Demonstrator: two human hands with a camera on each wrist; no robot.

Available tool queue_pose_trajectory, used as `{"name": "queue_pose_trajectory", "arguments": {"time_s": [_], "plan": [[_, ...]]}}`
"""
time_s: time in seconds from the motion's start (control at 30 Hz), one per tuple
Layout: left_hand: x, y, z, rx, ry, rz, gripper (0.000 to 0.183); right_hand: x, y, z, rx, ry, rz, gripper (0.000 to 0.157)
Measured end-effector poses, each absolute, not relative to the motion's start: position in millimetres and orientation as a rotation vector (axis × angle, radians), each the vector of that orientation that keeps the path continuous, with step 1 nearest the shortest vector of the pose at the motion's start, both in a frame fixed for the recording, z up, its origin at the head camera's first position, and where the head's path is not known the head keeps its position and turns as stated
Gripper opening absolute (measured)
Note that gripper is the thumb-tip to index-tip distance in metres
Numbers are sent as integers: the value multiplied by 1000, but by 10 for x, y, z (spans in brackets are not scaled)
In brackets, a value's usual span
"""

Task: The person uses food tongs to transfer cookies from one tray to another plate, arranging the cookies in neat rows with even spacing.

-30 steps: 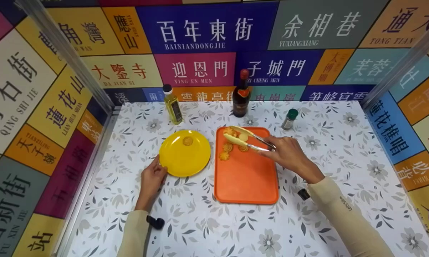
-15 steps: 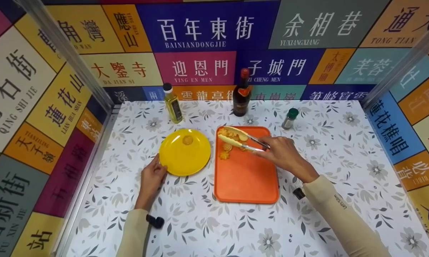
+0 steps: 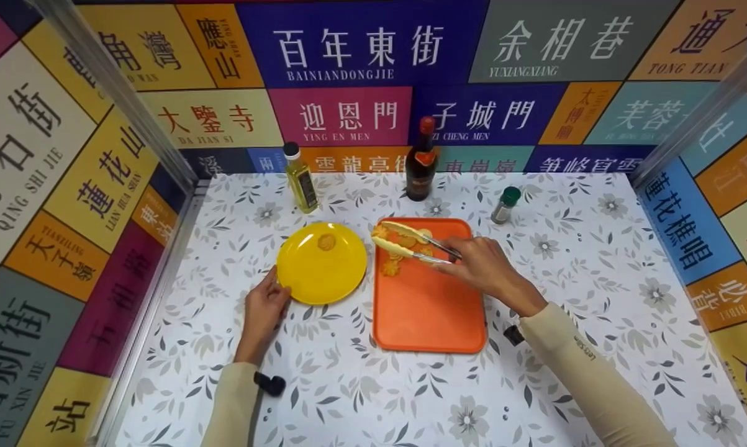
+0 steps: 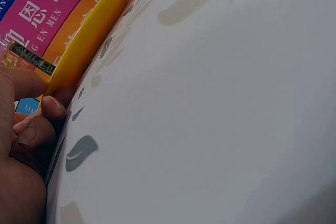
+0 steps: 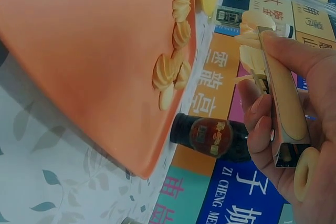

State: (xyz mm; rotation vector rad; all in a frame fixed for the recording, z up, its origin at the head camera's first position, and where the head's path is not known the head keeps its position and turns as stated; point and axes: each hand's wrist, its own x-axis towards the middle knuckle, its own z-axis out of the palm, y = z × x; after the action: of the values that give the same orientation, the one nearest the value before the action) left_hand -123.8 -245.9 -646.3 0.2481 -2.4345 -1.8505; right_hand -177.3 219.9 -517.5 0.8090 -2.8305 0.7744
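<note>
My right hand (image 3: 482, 264) grips a pair of metal tongs (image 3: 438, 244) with cream tips, over the far left corner of an orange tray (image 3: 432, 310). Between the tips sits a piped cookie (image 3: 380, 231), raised above the tray. Several more swirl-shaped cookies (image 5: 164, 71) lie along the tray's far end, partly covered by the tongs in the head view. My left hand (image 3: 266, 308) pinches the near left rim of a yellow plate (image 3: 320, 276); its fingers (image 4: 52, 107) show at the rim in the left wrist view. One cookie (image 3: 326, 241) lies on the plate.
Behind the plate stands an oil bottle (image 3: 301, 183) with a black cap. A dark bottle (image 3: 420, 167) with a red top is behind the tray, and a small green-capped jar (image 3: 505, 206) stands to its right. Printed wall panels (image 3: 342, 115) enclose the table's back and sides.
The tongs and the cookie between their tips have moved left, toward the plate, with my right hand. My left hand stays at the plate's rim.
</note>
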Motion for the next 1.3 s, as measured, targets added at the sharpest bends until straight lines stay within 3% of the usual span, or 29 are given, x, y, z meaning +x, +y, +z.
{"name": "queue_pose_trajectory", "arguments": {"time_s": [1.3], "plan": [[-1243, -2473, -6450, 235, -2461, -1836, 69, -1813, 1892, -5351, 912, -2875, 836, 29]]}}
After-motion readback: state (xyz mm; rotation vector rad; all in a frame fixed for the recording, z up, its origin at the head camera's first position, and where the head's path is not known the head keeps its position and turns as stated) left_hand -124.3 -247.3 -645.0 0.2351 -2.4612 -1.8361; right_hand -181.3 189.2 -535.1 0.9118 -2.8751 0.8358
